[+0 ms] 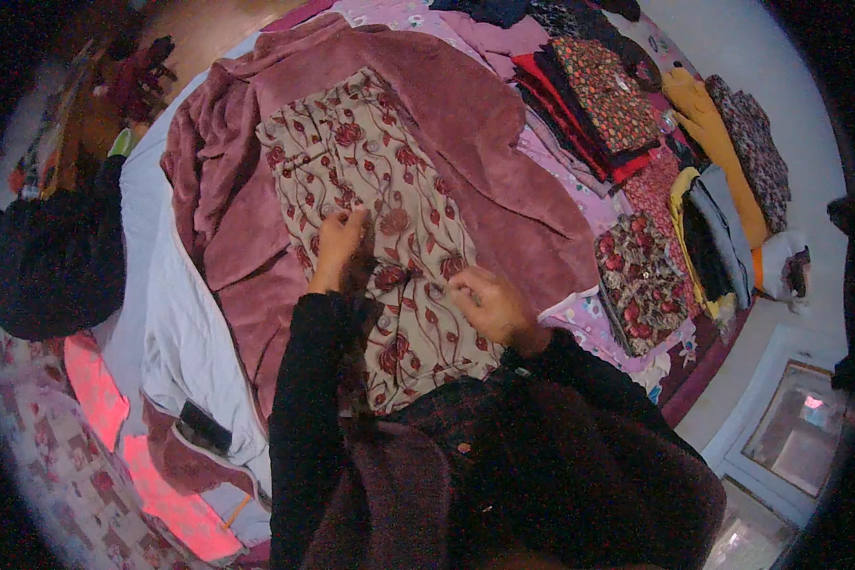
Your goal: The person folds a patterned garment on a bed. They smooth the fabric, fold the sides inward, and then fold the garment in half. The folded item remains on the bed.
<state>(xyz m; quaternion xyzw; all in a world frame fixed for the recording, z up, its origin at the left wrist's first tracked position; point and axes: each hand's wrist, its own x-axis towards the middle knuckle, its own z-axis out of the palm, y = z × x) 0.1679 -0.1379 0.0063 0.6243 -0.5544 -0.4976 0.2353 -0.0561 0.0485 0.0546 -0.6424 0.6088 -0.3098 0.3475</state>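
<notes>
A cream garment with dark red flowers lies lengthwise in front of me on a dusty-pink plush blanket. Over its left part is my left hand, its fingers bent close together near a button-like spot. My right hand is at the garment's right edge, lower down, with curled fingers. Whether either hand pinches the fabric cannot be told. The near end of the garment meets my dark clothing.
Folded clothes in red and black, topped by an orange-flowered piece, lie at the upper right. Below them are a rose-patterned folded cloth and a yellow-edged pile. A dark phone-like object lies lower left. A dark rounded shape stands far left.
</notes>
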